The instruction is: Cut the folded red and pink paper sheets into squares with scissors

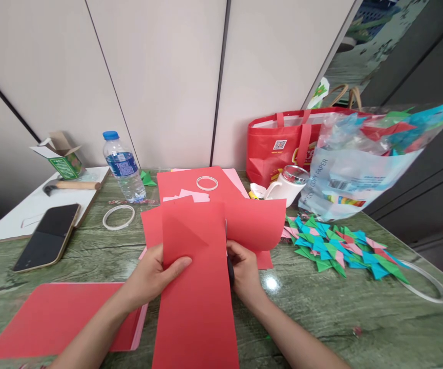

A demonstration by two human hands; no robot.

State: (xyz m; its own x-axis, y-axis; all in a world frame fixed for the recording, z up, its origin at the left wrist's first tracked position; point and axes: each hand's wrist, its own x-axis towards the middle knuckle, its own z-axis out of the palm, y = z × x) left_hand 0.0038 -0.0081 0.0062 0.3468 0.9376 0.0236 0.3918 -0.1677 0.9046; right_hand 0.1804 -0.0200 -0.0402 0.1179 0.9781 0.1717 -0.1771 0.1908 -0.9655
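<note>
I see the green desk (398,338) under it all, a red bag (261,148) standing at the back right. Over the desk's middle, the red sheet (196,312) is held up, a flap curling rightward. Folded paper pieces (334,246) lie to its right. My left hand (154,274) grips its left edge, thumb in front; my right hand (245,269) is closed around dark-handled scissors (231,271) at the right edge, blades mostly hidden.
</note>
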